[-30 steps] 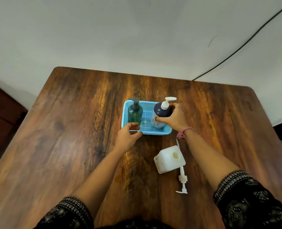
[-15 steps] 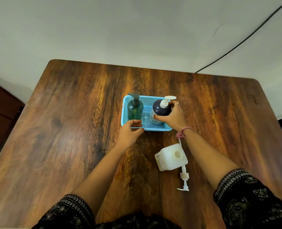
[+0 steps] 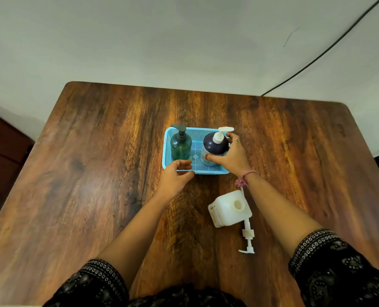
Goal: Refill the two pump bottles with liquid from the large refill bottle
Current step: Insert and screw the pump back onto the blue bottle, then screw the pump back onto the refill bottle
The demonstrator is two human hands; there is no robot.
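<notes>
Little moved since prior frames; both hands kept on basket setup.
Right hand grip wrapped round dark pump bottle; left hand pinches basket rim. Lift-out judged next, pump to be unscrewed.

Head view. Both forearms are bare from the sleeve hems to the hands. Each sleeve, left sleeve and right sleeve, is black fabric printed with a pale, small-scale pattern; the hem carries a band of light ring-shaped motifs between dotted lines (the finer detail is too small to resolve). A pink thread bracelet with a knotted tuft encircles the wrist just behind the right hand, which bears a thin ring on one finger. The left hand also bears a thin gold-coloured ring. The visible thumbnail of the right hand is painted red.
</notes>
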